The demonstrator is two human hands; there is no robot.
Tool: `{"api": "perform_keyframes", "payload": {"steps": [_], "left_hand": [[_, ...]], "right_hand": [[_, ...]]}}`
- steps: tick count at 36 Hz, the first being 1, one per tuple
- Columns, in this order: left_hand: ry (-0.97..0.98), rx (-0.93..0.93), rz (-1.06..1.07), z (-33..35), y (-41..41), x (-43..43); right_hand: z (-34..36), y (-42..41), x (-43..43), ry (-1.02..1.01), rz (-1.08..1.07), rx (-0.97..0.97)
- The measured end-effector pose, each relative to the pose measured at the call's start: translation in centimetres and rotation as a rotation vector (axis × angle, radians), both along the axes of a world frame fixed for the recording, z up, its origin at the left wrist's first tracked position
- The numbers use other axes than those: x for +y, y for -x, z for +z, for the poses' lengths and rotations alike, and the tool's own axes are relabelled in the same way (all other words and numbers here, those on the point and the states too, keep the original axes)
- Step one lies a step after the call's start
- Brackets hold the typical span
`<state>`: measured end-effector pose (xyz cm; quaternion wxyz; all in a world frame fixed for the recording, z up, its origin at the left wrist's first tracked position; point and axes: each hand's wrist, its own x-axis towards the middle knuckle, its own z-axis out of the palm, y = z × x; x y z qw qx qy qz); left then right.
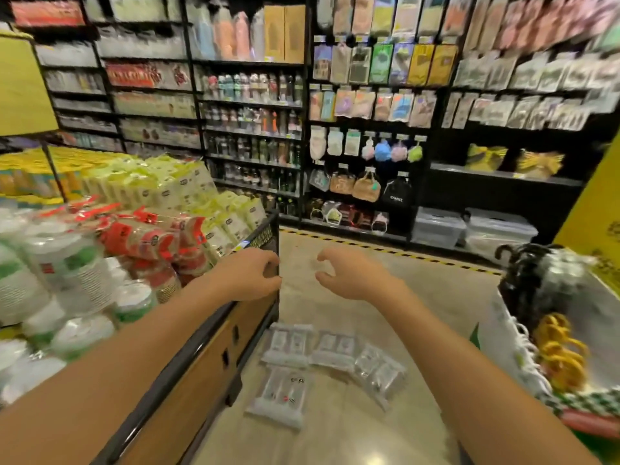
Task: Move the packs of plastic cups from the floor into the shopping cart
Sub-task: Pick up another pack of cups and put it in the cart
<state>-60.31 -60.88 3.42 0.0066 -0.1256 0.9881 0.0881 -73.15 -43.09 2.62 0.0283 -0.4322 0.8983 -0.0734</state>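
From my head camera, my left hand (258,276) and right hand (339,278) both hang half-curled and empty above the floor (352,427). Four packs of plastic cups (330,367) lie loosely grouped below, beside the display stand (208,360). I see no shopping cart for certain. The slick wrap could slide from my fingers, or I could clip the stand's corner. Pack labels are too blurred to read.

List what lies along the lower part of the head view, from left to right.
Stacked cup packs → wooden display stand → clear packs on the floor → white basket with yellow items.
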Motion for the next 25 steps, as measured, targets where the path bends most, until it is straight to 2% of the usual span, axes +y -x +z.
{"api": "perform_keyframes", "payload": {"steps": [12, 25], "left_hand": [[-0.005, 0.015, -0.036, -1.5, 6.8, 1.2], [-0.049, 0.03, -0.08, -2.4, 15.6, -7.5]], "right_hand": [[-2.0, 5.9, 1.6, -0.008, -0.043, 0.024], [-2.4, 13.1, -6.4, -0.008, -0.106, 0.025]]}}
